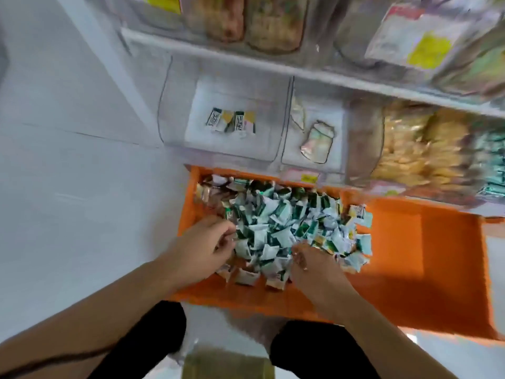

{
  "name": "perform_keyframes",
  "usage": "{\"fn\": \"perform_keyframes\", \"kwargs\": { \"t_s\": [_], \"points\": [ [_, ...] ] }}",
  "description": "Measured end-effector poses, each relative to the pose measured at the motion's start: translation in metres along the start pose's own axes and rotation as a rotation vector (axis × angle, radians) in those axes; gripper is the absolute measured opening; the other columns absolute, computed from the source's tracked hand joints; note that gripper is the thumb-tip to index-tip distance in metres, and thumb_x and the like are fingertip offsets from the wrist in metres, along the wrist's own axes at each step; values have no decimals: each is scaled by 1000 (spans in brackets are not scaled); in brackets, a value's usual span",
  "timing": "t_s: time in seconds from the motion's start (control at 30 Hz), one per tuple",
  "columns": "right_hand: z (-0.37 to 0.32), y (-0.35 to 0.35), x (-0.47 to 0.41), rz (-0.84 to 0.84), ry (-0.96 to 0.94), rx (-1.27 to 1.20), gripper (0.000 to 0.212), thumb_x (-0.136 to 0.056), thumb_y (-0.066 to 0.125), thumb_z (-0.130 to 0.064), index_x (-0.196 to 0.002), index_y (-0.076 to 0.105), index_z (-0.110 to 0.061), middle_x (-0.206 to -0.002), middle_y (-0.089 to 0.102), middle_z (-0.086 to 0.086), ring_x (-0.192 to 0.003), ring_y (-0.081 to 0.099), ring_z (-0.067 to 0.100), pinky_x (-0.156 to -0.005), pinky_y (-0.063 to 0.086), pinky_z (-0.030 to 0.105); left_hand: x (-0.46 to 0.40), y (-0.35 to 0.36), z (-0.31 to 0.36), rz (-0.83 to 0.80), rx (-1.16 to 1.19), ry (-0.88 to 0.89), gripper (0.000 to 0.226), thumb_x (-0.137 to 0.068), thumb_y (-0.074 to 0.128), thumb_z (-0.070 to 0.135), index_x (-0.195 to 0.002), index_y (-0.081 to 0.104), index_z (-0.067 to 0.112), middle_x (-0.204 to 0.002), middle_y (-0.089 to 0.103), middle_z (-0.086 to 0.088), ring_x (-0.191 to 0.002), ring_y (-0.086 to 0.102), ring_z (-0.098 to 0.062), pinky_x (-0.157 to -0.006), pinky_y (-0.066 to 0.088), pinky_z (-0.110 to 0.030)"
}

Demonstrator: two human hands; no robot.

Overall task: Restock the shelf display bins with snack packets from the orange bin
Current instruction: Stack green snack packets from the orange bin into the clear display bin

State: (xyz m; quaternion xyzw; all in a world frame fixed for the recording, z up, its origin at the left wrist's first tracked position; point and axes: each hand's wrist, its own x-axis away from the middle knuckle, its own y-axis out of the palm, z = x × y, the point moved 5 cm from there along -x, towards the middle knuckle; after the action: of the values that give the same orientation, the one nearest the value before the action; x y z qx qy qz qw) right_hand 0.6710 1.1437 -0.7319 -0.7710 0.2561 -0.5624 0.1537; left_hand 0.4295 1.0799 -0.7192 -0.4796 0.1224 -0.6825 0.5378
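Reaching into the orange bin point(396, 242), both hands work the heap of green-white snack packets point(287, 228): left hand point(203, 242) pinching some, right hand point(311, 265) buried, grip indeterminate, presumably gathering for the near-empty clear display bin point(218, 149).

Place: a small shop or snack stall, seen from above at a display shelf.
Shelving: white shelves point(246, 54) in tiers, blurred by camera motion.
Display bins: clear plastic bins point(218, 149) in a row on the lower shelf; one holds two small packets point(231, 122), its neighbour a pale wrapped packet point(317, 142).
Stock: bins of golden-brown snacks point(410, 149) and jars of baked goods point(246, 17) above.
Labels: yellow tags point(429, 50) on goods, resembling price stickers.
Supply: an orange bin point(410, 255) heaped with small green-and-white snack packets point(287, 228).
Floor: pale and smooth.
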Motion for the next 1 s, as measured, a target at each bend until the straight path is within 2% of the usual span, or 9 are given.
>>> {"fn": "perform_keyframes", "kwargs": {
  "t_s": [0.07, 0.13, 0.27, 0.4, 0.5, 0.6, 0.73, 0.9, 1.0],
  "points": [
    [18, 25, -31, 4, -13, -15, 25, -105, 54, -38, -129, 49, -41, -107, 63, -13, -82, 67, 10, -67, 62, 39, -17, 26, -17, 5, -13, 7, 30, -107, 49, 45, -134, 58, 35, -124, 60, 14, -93, 56, 2, -70, 39, -5],
    [33, 46, -55, 7, -42, 17, 34, -105, 54, -42, -138, 43, -42, -117, 62, -12, -86, 66, 10, -72, 61, 37, -31, 47, -35, 17, -60, 21, 35, -107, 47, 50, -139, 54, 39, -133, 56, 17, -107, 55, 0, -76, 42, -9],
    [32, 62, -78, 60, -164, 77, 44, -105, 53, -48, -146, 38, -43, -133, 57, -8, -101, 66, 11, -86, 60, 37, -46, 65, -52, 81, -125, 12, 44, -102, 46, 60, -144, 46, 47, -141, 50, 24, -113, 54, 0, -91, 46, -23],
    [30, 55, -63, 173, -266, 163, 42, -104, 54, -47, -143, 41, -40, -126, 55, -8, -93, 67, 11, -85, 61, 39, -42, 61, -41, 177, -175, 78, 44, -99, 47, 63, -141, 48, 49, -134, 53, 27, -114, 57, -1, -97, 51, -30],
    [26, 47, -37, 262, -345, 205, 45, -103, 56, -42, -146, 45, -32, -121, 59, -3, -90, 67, 12, -83, 61, 40, -21, 54, -25, 230, -178, 165, 42, -100, 55, 57, -140, 53, 44, -131, 58, 19, -109, 57, 0, -93, 49, -27],
    [27, 45, -4, 301, -379, 69, 46, -103, 57, -38, -148, 47, -33, -123, 60, -4, -81, 72, 15, -73, 64, 41, 16, 40, 1, 297, -135, 201, 42, -100, 61, 51, -140, 57, 37, -125, 63, 14, -102, 59, -1, -90, 52, -27],
    [39, 51, 34, 344, -371, -1, 42, -104, 58, -33, -145, 50, -26, -105, 65, -4, -76, 71, 17, -66, 60, 33, 59, 30, 24, 302, -238, 214, 39, -101, 59, 53, -135, 59, 35, -122, 63, 11, -107, 62, -8, -95, 54, -33],
    [54, 54, 41, 363, -324, 14, 45, -101, 59, -34, -144, 50, -25, -117, 64, -3, -80, 69, 11, -72, 62, 35, 67, 23, 40, 273, -369, 242, 43, -102, 57, 50, -139, 58, 27, -128, 65, 6, -108, 60, -11, -93, 53, -33],
    [59, 50, 25, 368, -302, 36, 46, -102, 58, -34, -146, 49, -23, -118, 64, -1, -84, 69, 14, -76, 63, 37, 43, 37, 38, 237, -367, 216, 40, -102, 58, 48, -135, 59, 24, -118, 65, 4, -102, 59, -12, -88, 53, -35]
  ]
}}
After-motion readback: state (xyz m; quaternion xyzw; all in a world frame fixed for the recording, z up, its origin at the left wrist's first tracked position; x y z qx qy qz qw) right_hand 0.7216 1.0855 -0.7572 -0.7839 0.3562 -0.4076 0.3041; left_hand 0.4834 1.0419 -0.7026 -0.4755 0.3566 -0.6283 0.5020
